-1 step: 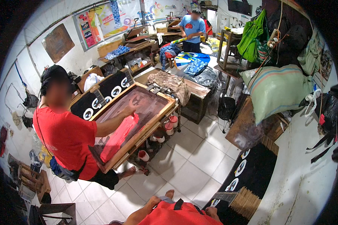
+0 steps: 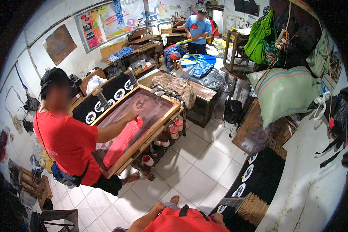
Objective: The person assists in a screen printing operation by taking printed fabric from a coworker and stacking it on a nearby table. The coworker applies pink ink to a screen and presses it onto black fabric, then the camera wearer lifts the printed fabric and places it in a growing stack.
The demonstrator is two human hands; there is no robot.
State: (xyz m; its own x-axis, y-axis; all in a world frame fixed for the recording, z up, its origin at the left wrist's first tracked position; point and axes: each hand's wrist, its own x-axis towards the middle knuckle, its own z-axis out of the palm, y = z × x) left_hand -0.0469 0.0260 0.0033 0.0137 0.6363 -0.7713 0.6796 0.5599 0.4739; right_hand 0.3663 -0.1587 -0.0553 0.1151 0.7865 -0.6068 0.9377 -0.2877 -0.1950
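My left hand [image 2: 157,208] rests at the left side of my red shirt [image 2: 174,221], by the grey cloth at my lap. On the other side, my right hand [image 2: 218,219] lies low against the shirt, beside the black printed fabric [image 2: 239,183]. The fingers of both hands are too small and partly hidden to read. Ahead on the left, a co-worker in a red shirt [image 2: 65,145] reaches over a wooden-framed printing screen [image 2: 162,116]. That person's hand is at the upper end of a broad streak of red ink [image 2: 123,143] on the mesh.
Ink pots [image 2: 174,132] stand under the screen's right edge. White floor tiles [image 2: 193,170] lie between me and the benches. A stuffed pale green sack [image 2: 288,94] leans at the right. Another person in a blue shirt [image 2: 199,27] stands at the back, holding a yellow strip.
The co-worker's hand has shifted slightly downward toward the red ink, and their head and shoulder have moved a little. My own hands have stayed where they were.
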